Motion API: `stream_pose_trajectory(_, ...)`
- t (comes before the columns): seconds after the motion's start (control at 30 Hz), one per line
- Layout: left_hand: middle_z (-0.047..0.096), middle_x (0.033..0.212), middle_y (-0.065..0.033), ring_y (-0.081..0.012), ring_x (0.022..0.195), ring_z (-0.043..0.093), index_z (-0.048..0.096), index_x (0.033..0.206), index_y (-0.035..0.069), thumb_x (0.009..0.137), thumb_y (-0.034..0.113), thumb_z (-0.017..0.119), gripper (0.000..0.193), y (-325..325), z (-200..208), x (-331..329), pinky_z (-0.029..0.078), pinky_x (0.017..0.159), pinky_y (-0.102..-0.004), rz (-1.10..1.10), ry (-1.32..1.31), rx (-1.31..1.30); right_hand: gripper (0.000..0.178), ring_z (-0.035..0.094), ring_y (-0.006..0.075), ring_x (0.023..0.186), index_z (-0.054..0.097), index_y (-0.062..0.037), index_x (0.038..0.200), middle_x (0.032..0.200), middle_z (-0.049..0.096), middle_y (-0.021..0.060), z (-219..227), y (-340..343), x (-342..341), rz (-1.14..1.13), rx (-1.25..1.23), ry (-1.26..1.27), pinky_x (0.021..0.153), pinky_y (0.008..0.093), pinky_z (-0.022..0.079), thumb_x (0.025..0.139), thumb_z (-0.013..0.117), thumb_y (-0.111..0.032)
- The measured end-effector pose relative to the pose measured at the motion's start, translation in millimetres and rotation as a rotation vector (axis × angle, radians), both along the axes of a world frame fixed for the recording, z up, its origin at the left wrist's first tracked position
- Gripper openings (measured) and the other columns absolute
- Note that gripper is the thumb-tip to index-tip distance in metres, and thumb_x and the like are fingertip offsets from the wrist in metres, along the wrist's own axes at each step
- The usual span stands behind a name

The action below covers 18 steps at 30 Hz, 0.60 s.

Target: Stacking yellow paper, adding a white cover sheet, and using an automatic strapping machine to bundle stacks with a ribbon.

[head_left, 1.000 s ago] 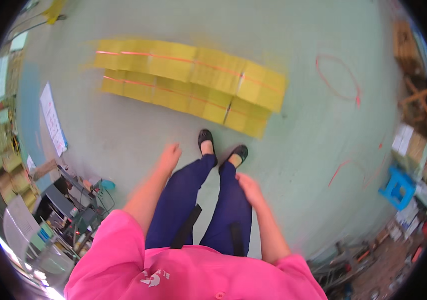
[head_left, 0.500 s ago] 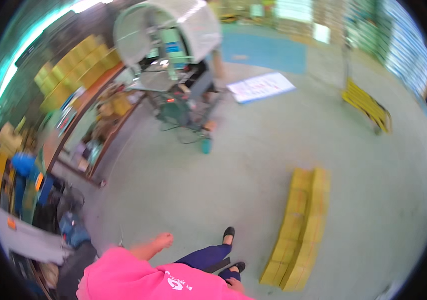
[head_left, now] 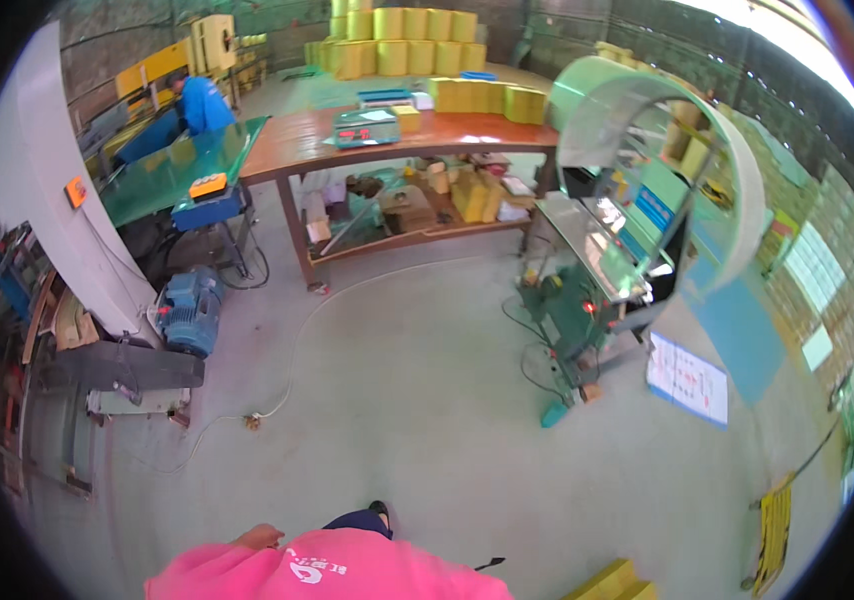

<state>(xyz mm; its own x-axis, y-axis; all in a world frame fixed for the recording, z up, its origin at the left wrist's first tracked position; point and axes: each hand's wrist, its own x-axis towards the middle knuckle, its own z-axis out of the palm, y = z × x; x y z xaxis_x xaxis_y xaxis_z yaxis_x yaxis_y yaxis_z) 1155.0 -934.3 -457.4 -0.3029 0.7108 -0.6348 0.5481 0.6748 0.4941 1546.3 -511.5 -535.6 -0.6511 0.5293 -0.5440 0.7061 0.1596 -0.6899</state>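
My left hand (head_left: 265,537) hangs low in front of the pink shirt (head_left: 297,575), its fingers loosely curled, and nothing shows in it. My right hand is out of sight below the shirt's edge. A thin dark tip (head_left: 490,564) pokes out on that side; I cannot make out what it belongs to. One dark shoe (head_left: 379,508) is visible on the grey floor (head_left: 397,400). At the lower edge on the right, the ends of yellow blocks (head_left: 612,582) show.
A brown table (head_left: 297,145) holds a scale (head_left: 365,128) and yellow stacks (head_left: 427,57). To its right stands a machine with a round pale guard (head_left: 742,190). A blue motor (head_left: 190,310), a floor cable (head_left: 292,370) and a yellow trolley (head_left: 773,535) are around. A person in blue (head_left: 205,105) bends farther back.
My view has swung left and up, so the table and machine sit farther right. The yellow blocks have mostly left the picture, and my right hand has dropped out of sight.
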Motion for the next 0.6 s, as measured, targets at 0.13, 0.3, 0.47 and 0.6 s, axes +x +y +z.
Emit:
stream_pose_trajectory(0.13,0.064,0.086,-0.0131,-0.0198,0.071,0.065,0.062,0.099,0.001,0.089,0.027,0.056,0.029,80,55,-92,0.053,0.057,-0.0352,1.093,-0.428,-0.054,0.04,0.063,0.0278,0.11,0.07,-0.0181,0.113,0.113,0.068,0.0133,18,88,-127,-0.009,-0.012,-0.025,0.095,0.0431,0.049,0.081,0.064,-0.041)
stream_pose_trajectory(0.3,0.063,0.085,-0.0106,-0.0191,0.067,0.063,0.061,0.099,0.002,0.087,0.027,0.058,0.028,183,72,-199,0.052,0.056,-0.0329,1.158,-0.376,0.103,0.04,0.063,0.0272,0.109,0.071,-0.0175,0.113,0.113,0.068,0.0135,32,150,-224,-0.11,-0.099,-0.107,0.095,0.0425,0.049,0.081,0.065,-0.041)
stream_pose_trajectory(0.47,0.063,0.087,-0.0114,-0.0213,0.069,0.064,0.06,0.101,0.001,0.088,0.028,0.057,0.029,250,52,-259,0.053,0.058,-0.035,1.328,-0.446,0.138,0.032,0.065,0.0295,0.104,0.072,-0.0142,0.105,0.108,0.069,0.0125,-20,276,-316,0.256,0.128,-0.236,0.09,0.0446,0.05,0.082,0.061,-0.034)
stream_pose_trajectory(0.6,0.065,0.092,-0.0153,-0.0275,0.079,0.066,0.06,0.107,0.001,0.088,0.032,0.062,0.036,315,62,-318,0.056,0.066,-0.0405,1.335,-0.424,0.029,0.026,0.067,0.0307,0.096,0.072,-0.0137,0.097,0.101,0.071,0.0115,-118,343,-355,0.737,0.394,-0.233,0.082,0.0472,0.052,0.085,0.053,-0.028)
